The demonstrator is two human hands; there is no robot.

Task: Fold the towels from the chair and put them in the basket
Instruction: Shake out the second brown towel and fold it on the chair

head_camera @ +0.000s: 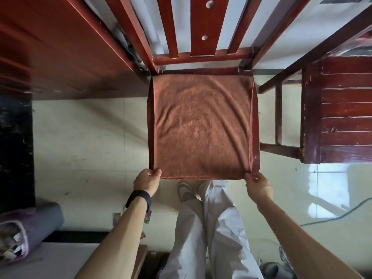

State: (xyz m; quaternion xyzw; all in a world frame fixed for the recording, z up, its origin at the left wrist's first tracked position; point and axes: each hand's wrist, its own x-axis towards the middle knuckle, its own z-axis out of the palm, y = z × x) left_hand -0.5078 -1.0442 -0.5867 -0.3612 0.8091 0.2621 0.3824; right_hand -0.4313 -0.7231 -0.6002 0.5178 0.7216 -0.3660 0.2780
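A brown towel (201, 125) lies spread flat over the seat of a red wooden chair (202, 27), covering almost all of it. My left hand (147, 179) pinches the towel's near left corner at the seat's front edge. My right hand (258, 185) pinches the near right corner. Both arms reach forward from below. No basket shows plainly in this view.
A red wooden cabinet (342, 109) stands to the right of the chair, and a red wooden surface (60, 47) runs along the left. A purple-grey fabric container (24, 232) sits at the lower left. A cable (338, 214) trails over the pale tiled floor (90, 148).
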